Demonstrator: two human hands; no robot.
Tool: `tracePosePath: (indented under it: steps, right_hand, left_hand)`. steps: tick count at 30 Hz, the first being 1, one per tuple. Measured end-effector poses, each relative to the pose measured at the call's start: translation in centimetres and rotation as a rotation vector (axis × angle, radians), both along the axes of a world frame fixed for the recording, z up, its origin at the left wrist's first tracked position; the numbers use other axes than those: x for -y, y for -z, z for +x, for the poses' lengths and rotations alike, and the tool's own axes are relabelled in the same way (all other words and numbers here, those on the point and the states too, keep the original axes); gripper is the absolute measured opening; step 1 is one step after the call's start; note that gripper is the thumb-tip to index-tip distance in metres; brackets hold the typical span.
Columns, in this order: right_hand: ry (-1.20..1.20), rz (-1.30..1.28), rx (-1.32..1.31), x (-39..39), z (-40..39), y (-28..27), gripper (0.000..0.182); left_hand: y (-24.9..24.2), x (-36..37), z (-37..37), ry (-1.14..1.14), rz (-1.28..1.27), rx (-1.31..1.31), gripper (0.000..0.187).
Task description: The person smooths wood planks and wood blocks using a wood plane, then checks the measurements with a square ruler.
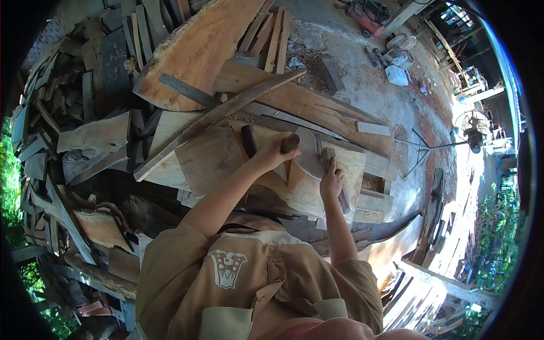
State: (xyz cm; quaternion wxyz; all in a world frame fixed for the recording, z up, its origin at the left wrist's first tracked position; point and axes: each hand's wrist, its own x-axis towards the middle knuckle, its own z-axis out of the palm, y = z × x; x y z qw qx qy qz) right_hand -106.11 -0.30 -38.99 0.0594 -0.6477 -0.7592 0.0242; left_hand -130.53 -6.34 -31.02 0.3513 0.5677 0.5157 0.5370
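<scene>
Two bare hands work over the bench top, nearly level with each other. Just ahead of the shirt [255, 283], the right hand [331, 186] is curled round a slim tool [327, 157], its index finger reaching up toward the blocky head; the tool's long axis seems to run away from the body, leaning slightly left. The left hand [275, 156] has its fingers wrapped round a dark round piece of wood [290, 143], one end facing up; how tightly is hard to tell. Between the hands lies a pale rounded board [309, 161], long axis roughly near to far, right of the left fingers and left of the right ones, the right hand appearing slightly nearer. Beyond, a narrow beam [226, 110] slants over a wide plank [306, 105]; farther off, a white container [396, 75] stands on the floor [362, 56].
</scene>
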Motion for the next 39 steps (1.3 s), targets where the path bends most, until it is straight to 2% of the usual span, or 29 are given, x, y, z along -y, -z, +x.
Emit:
tracePosePath:
  steps: [2, 3, 5, 7, 8, 9, 11, 12, 14, 15, 16, 18, 22, 24, 25, 27, 28, 30, 32, 34, 36, 37, 39]
  right_hand:
    - [-0.013, -0.262, -0.028, -1.6, -0.2, -2.7, 0.053]
    - [-0.009, -0.257, -0.023, -2.2, -0.4, -4.0, 0.053]
    - [-0.216, -0.19, -0.134, -3.5, -1.3, -7.1, 0.05]
    - [-0.335, -0.112, -0.591, -2.4, -4.0, -14.4, 0.049]
    - [-0.459, 0.133, -0.512, -2.8, -4.4, -16.3, 0.049]
    - [-0.5, 0.22, -0.65, -1.5, -5.6, -19.8, 0.047]
    - [-0.585, 0.553, -0.75, -1.1, -6.2, -22.7, 0.051]
    - [-0.587, 0.548, -0.749, -0.4, -6.8, -23.5, 0.051]
    - [-0.664, 0.665, -1.208, 1.7, -8.6, -23.9, 0.058]
    - [-0.737, 0.688, -1.185, 2.4, -9.4, -23.5, 0.046]
    - [-0.771, 0.589, -0.869, 2.3, -9.1, -22.8, 0.059]
    - [-0.828, 0.348, -0.304, 3.2, -9.7, -21.1, 0.049]
    - [-0.765, 0.225, -0.321, 3.1, -8.6, -23.2, 0.042]
    - [-0.69, 0.257, -0.548, 3.4, -8.2, -25.4, 0.042]
    - [-0.68, 0.256, -0.544, 3.6, -8.1, -26.0, 0.042]
    - [-0.649, 0.696, -0.828, 3.9, -8.3, -26.6, 0.042]
    - [-0.647, 0.698, -0.826, 3.6, -8.2, -25.2, 0.042]
    - [-0.691, 0.776, -1.072, 2.9, -8.0, -21.0, 0.043]
    - [-0.77, 0.292, -0.273, 3.5, -7.7, -20.5, 0.047]
    - [-0.593, 0.151, -0.438, 3.3, -6.7, -18.7, 0.047]
    - [-0.526, 0.227, -0.304, 2.6, -4.7, -19.4, 0.047]
    - [-0.481, 0.197, -0.445, 2.0, -3.6, -18.4, 0.046]
    - [-0.388, 0.168, -0.503, 1.6, -2.5, -17.2, 0.045]
  left_hand:
    - [-0.7, 0.0, -0.1, -0.003, 0.015, -0.032, 0.022]
    - [-1.0, 0.0, 0.0, -0.01, 0.021, -0.062, 0.023]
    - [-0.7, 0.0, 0.0, -0.023, 0.013, -0.044, 0.024]
    - [-0.8, 0.0, 0.1, -0.045, 0.0, -0.024, 0.025]
    - [-1.3, 0.0, 0.1, -0.069, -0.005, -0.008, 0.025]
    - [-1.4, 0.1, 0.1, -0.094, -0.012, 0.007, 0.025]
    - [-1.0, -0.4, 0.1, -0.09, -0.017, 0.014, 0.026]
    - [-0.9, -0.5, 0.1, -0.081, -0.014, 0.015, 0.026]
    - [-0.7, -0.5, 0.2, -0.074, -0.017, 0.018, 0.027]
    - [-0.6, -0.4, 0.3, -0.065, -0.015, 0.018, 0.028]
    - [-0.3, -0.4, 0.5, -0.064, -0.017, 0.02, 0.028]
    - [0.1, -0.2, 0.9, -0.101, 0.011, 0.089, 0.022]
    - [-0.6, 0.3, 0.9, -0.066, 0.071, 0.052, 0.021]
    - [-1.1, 0.1, 0.7, -0.031, 0.008, 0.034, 0.02]
    - [-0.9, -0.2, 0.8, -0.048, 0.012, 0.013, 0.019]
    - [-0.4, -0.5, 1.0, -0.042, 0.048, 0.013, 0.021]
    - [-0.4, -0.6, 1.0, -0.048, 0.083, 0.01, 0.023]
    - [-0.4, -0.7, 0.9, -0.037, 0.055, -0.005, 0.023]
    - [-0.2, -1.0, 0.8, -0.024, 0.022, -0.021, 0.024]
    - [0.3, -1.2, 1.0, -0.072, 0.04, 0.022, 0.024]
    - [-0.6, -1.4, -0.1, -0.068, 0.002, 0.022, 0.024]
    - [-0.6, -1.4, -0.6, -0.056, -0.033, 0.017, 0.025]
    - [0.5, -2.4, -1.5, -0.069, -0.047, 0.027, 0.023]
